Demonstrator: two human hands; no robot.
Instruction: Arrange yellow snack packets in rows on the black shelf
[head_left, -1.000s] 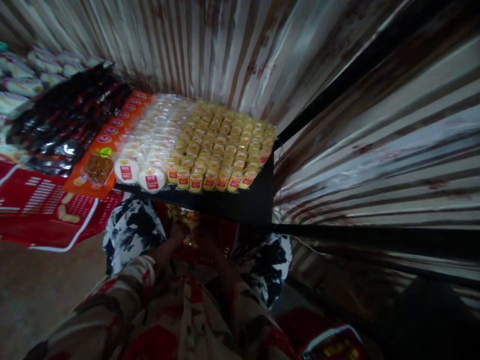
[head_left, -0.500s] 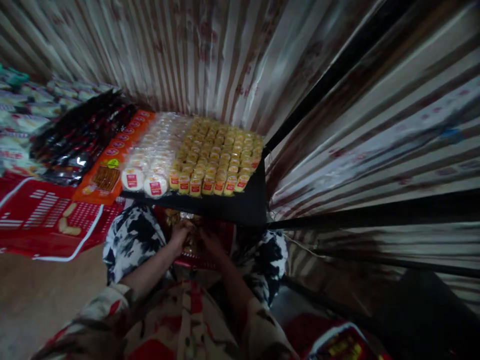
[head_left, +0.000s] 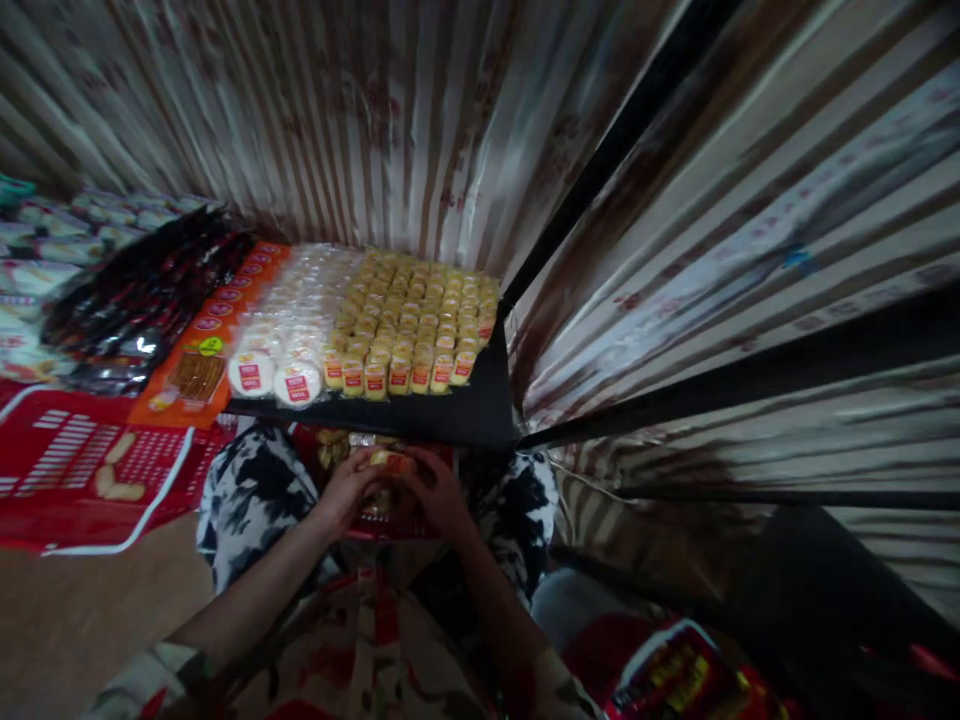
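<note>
My left hand (head_left: 347, 492) and my right hand (head_left: 442, 490) are closed on a small wrapped snack cake (head_left: 394, 461) with a red label, one at each end of it. They hold it over a red basket (head_left: 390, 530) between my knees. Inside the basket lie more yellowish wrapped packs (head_left: 332, 447), partly covered by my hands. Just beyond, on a black shelf (head_left: 480, 405), stand tight rows of similar yellow wrapped cakes (head_left: 412, 320) with red labels facing me.
Left of the yellow cakes are round white packs (head_left: 298, 383), an orange snack packet (head_left: 196, 375) and dark shiny packets (head_left: 142, 300). A red basket-print bag (head_left: 60, 460) hangs at the left. Striped curtain (head_left: 390, 130) and black poles (head_left: 615, 170) bound the back and right.
My hands have risen from among the packs in the basket and now hold one labelled cake between them. The view has shifted slightly, moving the shelf leftward and a little down.
</note>
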